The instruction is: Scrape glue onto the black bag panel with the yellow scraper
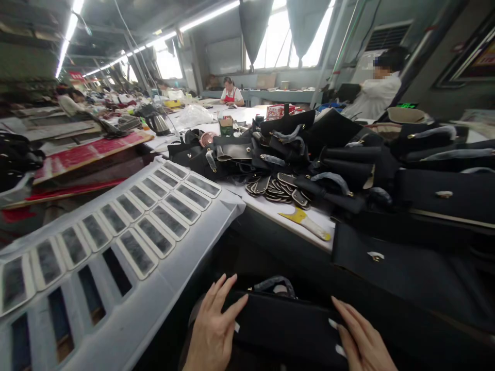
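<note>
Both the left hand [214,330] and right hand [361,337] rest flat, fingers spread, steadying a black bag [286,324] at the table [270,208] edge, likely needing a firmer grip next.

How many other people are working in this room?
3 in clear view: person in red apron at the far table, person in white at right, another person far left. More may be hidden.

A long white worktable [270,208] runs down a workshop hall. Beyond its far end, bright windows [284,41] with 2 gathered grey curtains [253,26] fill the back wall. Above the worktable, strips of fluorescent lights [69,33] line the grey ceiling. Left of it stand cluttered benches [81,154].
</note>
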The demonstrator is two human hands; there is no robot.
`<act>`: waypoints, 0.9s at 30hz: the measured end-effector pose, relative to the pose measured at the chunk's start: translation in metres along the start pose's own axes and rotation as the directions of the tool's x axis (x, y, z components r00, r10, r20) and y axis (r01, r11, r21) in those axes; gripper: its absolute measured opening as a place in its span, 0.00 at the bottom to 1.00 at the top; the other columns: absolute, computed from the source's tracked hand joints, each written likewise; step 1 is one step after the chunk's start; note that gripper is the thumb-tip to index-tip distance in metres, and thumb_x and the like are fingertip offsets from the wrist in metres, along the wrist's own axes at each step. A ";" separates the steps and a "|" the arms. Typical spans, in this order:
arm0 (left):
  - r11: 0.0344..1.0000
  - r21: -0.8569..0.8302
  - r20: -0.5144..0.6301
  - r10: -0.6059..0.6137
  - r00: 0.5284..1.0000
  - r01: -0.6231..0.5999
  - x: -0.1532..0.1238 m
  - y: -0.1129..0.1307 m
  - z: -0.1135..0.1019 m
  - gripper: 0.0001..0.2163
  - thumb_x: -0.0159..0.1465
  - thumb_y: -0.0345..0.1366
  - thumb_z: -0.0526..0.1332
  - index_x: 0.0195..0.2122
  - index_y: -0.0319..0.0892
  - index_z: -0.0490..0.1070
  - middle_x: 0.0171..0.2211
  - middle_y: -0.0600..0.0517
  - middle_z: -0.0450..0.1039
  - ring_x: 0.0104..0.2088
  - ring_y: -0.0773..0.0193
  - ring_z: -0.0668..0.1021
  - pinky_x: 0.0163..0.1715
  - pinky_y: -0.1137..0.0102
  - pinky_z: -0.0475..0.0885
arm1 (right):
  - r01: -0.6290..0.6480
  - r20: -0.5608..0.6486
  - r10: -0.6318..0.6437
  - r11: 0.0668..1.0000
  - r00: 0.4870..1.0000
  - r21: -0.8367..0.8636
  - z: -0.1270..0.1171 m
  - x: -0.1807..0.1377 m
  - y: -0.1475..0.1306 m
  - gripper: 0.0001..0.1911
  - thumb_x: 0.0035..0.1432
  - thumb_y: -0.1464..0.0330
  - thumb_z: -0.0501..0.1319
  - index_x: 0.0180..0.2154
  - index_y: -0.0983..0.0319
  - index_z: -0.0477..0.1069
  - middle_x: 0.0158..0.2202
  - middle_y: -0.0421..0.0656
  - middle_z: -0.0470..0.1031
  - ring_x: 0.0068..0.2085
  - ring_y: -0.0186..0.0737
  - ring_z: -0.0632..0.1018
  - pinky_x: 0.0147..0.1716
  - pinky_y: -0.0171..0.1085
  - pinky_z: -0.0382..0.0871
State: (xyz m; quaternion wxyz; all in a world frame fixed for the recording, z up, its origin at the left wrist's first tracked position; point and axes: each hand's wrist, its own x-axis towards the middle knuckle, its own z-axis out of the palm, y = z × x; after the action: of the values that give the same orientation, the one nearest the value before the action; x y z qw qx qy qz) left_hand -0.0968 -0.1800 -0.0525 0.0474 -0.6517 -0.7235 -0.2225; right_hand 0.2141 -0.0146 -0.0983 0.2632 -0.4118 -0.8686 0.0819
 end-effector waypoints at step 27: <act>0.958 0.016 0.208 0.278 0.938 -0.288 0.027 0.032 0.012 0.31 0.68 0.56 0.48 0.66 0.41 0.55 0.66 0.50 0.60 0.62 0.54 0.64 0.63 0.58 0.46 | 0.621 0.064 -0.630 0.736 0.774 -0.268 0.019 0.039 -0.094 0.44 0.61 0.48 0.54 0.66 0.73 0.52 0.53 0.56 0.75 0.53 0.56 0.72 0.51 0.51 0.57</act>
State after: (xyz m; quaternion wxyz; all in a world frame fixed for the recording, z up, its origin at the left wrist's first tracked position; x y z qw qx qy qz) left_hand -0.0676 -0.1485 -0.0452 0.0198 -0.7670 -0.6282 -0.1287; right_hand 0.1202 -0.0446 -0.0652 0.2292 -0.1296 -0.9547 -0.1384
